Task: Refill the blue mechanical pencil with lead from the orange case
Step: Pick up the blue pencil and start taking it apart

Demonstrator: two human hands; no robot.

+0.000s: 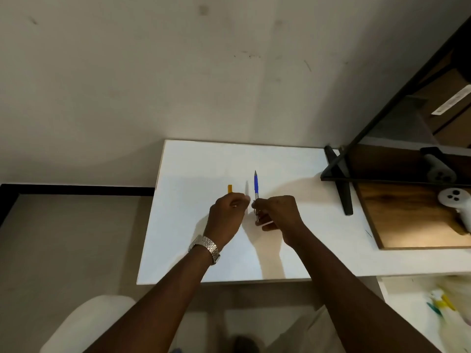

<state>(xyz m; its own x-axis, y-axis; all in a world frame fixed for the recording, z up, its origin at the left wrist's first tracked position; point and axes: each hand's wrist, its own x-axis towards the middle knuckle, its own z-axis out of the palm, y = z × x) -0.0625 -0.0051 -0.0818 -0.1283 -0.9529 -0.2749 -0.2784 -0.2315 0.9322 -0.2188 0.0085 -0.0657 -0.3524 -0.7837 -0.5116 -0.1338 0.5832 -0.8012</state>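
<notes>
The blue mechanical pencil [256,186] points away from me, tip up and far, above the white table [293,169]. My right hand [279,216] grips its lower metal end, with the clip showing between the fingers. The orange case [230,189] sticks out above my left hand [226,212], whose fingers are closed around its lower part. The thumb and forefinger of that hand are pinched close to the pencil's rear end. Whether a lead is between them is too small to tell. The two hands are almost touching.
A black stand leg [340,182] and a wooden shelf board [407,215] lie at the right, with two white controllers [456,200] on it. A wall rises behind the table. A white chair edge [84,324] is at the lower left.
</notes>
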